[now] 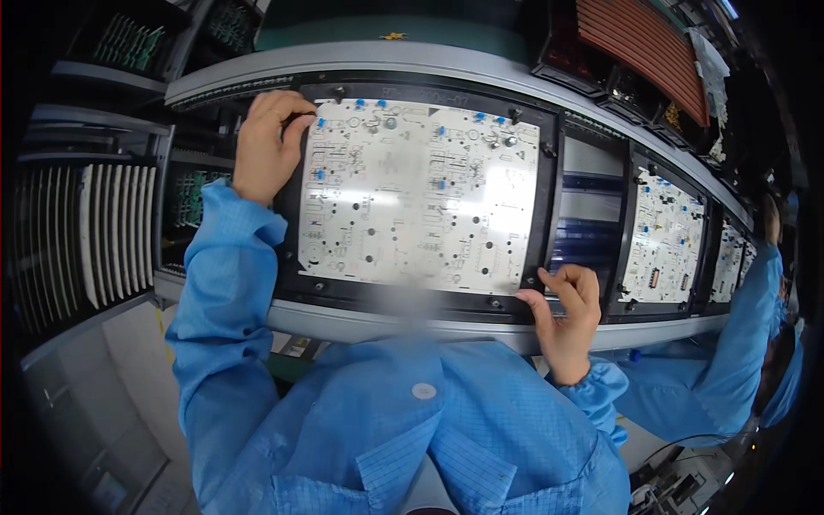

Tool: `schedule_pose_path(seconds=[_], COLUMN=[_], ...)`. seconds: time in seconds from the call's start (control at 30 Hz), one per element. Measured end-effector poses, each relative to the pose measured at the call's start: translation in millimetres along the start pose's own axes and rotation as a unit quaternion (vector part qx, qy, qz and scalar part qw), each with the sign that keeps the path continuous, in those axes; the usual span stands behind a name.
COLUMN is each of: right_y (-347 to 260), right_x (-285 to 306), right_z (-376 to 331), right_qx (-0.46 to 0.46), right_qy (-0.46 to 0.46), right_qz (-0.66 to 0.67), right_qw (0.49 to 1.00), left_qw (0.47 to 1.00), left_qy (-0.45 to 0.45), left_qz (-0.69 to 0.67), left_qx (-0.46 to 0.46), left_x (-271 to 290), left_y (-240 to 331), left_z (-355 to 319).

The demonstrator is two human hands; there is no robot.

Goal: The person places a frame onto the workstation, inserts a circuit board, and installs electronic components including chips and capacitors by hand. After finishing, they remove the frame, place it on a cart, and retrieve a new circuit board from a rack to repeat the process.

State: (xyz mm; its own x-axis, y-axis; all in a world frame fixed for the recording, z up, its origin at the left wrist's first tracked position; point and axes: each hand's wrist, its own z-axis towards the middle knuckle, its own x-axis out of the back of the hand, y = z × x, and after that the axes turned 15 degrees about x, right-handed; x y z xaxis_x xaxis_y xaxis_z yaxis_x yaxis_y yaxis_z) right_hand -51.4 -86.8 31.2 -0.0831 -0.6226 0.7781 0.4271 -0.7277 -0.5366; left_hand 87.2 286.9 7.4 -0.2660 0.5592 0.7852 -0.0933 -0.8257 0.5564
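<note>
A white circuit board (412, 206) with printed markings and a few blue and metal parts lies in a black carrier frame (549, 197) in front of me. My left hand (268, 142) is at its upper left corner, with thumb and index finger pinched close together. What sits between those fingertips is hidden. At the lower right corner, my right hand (566, 318) has its fingers curled and its thumb on the board's edge. The index finger and thumb close around a small black clip (532, 279) there. Similar black clips line the frame.
Grey rails (412, 56) run along the carrier. To the right, another populated board (661, 236) sits in its own frame, with a co-worker's blue sleeve (742, 343) beyond. A rack of upright white boards (120, 232) stands left. Orange-brown slats (639, 51) are at the upper right.
</note>
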Motion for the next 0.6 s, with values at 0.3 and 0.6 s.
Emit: schedule_pose_path(seconds=[0.3, 0.6], right_y=[5.3, -4.5], right_x=[-24.5, -5.9], right_z=[-22.2, 2.4], right_qx=[-0.100, 0.083], right_qy=[0.110, -0.056], right_qz=[0.149, 0.104], right_qw=[0.978, 0.989], left_qw=[0.994, 0.951], left_qy=[-0.094, -0.291], left_qz=[-0.037, -0.040], left_qx=[-0.040, -0.098], left_x=[38.2, 74.4], left_y=[11.2, 3.5], left_z=[-32.3, -106.5])
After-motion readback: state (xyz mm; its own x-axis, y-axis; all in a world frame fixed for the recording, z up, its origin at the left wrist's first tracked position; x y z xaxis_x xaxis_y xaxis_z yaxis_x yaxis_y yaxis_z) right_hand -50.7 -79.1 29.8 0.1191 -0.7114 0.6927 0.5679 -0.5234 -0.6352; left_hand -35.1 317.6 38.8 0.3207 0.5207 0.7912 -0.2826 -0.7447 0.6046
